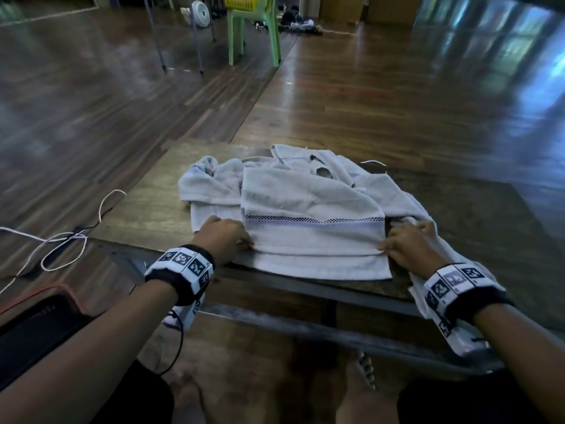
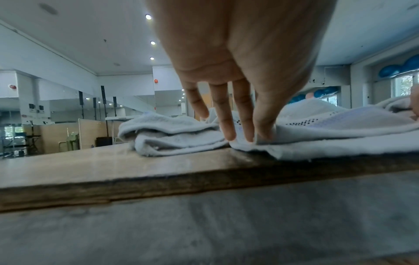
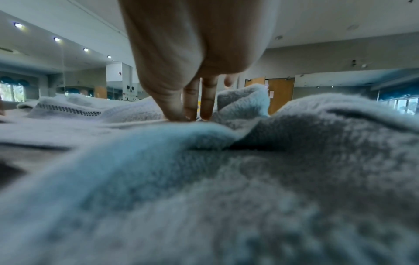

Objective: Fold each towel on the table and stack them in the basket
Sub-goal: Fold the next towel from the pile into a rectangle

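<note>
A pale towel (image 1: 308,209) with a checkered band and a purple stripe lies folded over itself on the wooden table (image 1: 146,209). My left hand (image 1: 246,241) pinches its upper layer at the near left corner; in the left wrist view my left hand (image 2: 251,139) has thumb and fingers closed on that edge. My right hand (image 1: 383,247) pinches the near right corner, and in the right wrist view my right hand (image 3: 188,117) shows thumb and fingertips meeting on the cloth. A crumpled towel (image 1: 208,185) lies to the left; another towel (image 1: 409,206) runs under my right wrist. The yellow basket (image 1: 241,3) sits far back.
The basket rests on a green chair (image 1: 253,35) across the wooden floor, beside a small fan (image 1: 200,12). White cables (image 1: 61,243) loop on the floor at left, near a black case (image 1: 33,325). The near edge of the table (image 1: 305,290) lies just below the towel.
</note>
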A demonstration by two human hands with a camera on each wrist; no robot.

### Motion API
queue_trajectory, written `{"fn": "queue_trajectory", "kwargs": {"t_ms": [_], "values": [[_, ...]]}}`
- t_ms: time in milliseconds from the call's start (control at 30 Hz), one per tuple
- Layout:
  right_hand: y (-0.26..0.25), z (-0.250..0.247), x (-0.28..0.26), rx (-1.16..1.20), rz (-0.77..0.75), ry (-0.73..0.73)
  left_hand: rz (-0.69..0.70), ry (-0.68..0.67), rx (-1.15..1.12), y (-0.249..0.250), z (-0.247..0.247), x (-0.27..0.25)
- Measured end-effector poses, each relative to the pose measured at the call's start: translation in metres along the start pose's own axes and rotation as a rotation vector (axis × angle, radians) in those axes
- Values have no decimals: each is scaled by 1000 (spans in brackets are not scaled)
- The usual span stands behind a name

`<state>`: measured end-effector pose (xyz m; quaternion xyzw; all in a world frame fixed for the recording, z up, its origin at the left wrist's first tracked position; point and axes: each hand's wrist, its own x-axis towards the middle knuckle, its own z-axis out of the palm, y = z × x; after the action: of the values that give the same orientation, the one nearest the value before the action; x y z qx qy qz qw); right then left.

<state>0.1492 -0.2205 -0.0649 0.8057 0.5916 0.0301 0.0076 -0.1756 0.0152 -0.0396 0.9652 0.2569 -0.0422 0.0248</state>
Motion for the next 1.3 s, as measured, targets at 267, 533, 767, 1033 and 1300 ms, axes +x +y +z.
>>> {"fn": "queue_trajectory", "kwargs": {"t_ms": [267,533,767,1033,1300], "values": [[5,-19,-31,184,-18,353,40,370,-88,-13,-12,-27],[-12,-16,-59,145,-121,301,152,347,-44,-10,11,-45],[-12,-8,-58,100,-141,156,227,272,-25,-13,23,-44],[-12,-5,-59,186,-115,123,192,286,-83,-16,28,-47],[-10,0,-58,199,-100,63,224,240,-4,-17,30,-46]]}}
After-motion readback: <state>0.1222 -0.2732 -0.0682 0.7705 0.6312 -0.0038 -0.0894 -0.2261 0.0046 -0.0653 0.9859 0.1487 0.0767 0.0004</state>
